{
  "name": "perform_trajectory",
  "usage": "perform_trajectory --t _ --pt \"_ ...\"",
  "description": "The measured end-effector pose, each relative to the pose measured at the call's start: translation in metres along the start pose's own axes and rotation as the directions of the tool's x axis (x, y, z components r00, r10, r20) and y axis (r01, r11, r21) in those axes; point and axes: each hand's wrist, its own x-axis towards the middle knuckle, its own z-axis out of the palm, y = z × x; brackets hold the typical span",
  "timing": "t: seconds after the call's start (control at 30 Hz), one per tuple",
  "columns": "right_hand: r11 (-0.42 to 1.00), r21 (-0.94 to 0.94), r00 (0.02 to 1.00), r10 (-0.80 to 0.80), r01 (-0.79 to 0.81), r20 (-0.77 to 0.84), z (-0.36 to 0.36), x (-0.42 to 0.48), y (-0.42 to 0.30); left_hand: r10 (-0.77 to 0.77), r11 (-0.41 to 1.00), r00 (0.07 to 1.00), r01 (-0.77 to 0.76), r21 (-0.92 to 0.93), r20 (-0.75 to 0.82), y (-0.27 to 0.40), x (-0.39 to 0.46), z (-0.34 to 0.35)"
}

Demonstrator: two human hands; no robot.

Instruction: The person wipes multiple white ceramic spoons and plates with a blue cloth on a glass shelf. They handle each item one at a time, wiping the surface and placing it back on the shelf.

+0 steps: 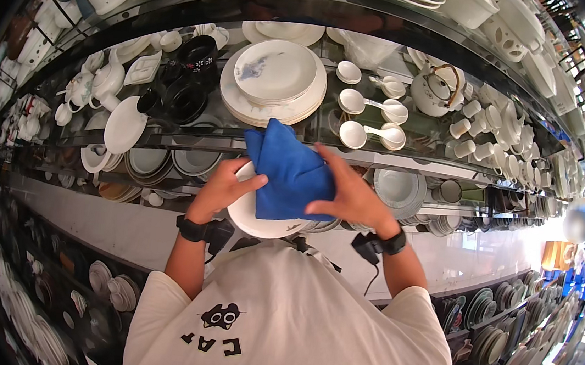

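Observation:
My left hand (225, 189) grips the left rim of a round white plate (246, 217), its thumb lying over the front side. A folded blue cloth (292, 182) covers most of that plate, and a small dark mark shows near the plate's lower edge. At the cloth's right edge is my right hand (353, 191), thumb low and a finger raised above, with cloth between them. Its other fingers are hidden. Just beyond the cloth, a stack of white plates (277, 71) stands on a glass shelf, the top one bearing a bluish floral print.
White bowls and spoons (374, 121) sit right of the stack, near a teapot (436, 90) with a brown handle. Black bowls (186, 99) and an upright white plate (126, 124) stand left. The shelf's front edge (195, 145) runs across before me. More crockery shelves lie behind me.

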Motion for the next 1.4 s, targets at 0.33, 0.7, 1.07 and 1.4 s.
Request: perform_trajectory --t 0.33,0.7,1.07,1.4 --pt "0.995 -0.095 0.984 0.018 -0.001 0.179 0.035 0.036 -0.023 0.076 0.972 0.987 -0.105 0.208 0.144 -0.012 -0.005 -0.003" --pt "0.861 0.432 0.873 0.407 -0.269 -0.268 0.079 0.024 -0.004 0.031 0.959 0.980 -0.085 -0.271 -0.198 -0.022 -0.006 -0.039" --pt "0.919 0.212 0.911 0.372 -0.333 -0.179 0.054 0.009 -0.030 -0.013 0.933 0.955 0.119 -0.338 0.298 -0.047 0.003 -0.059" --pt "0.933 0.096 0.855 0.356 -0.346 -0.378 0.067 0.021 -0.052 0.157 0.987 0.966 -0.144 -0.075 0.205 -0.033 -0.007 -0.059"
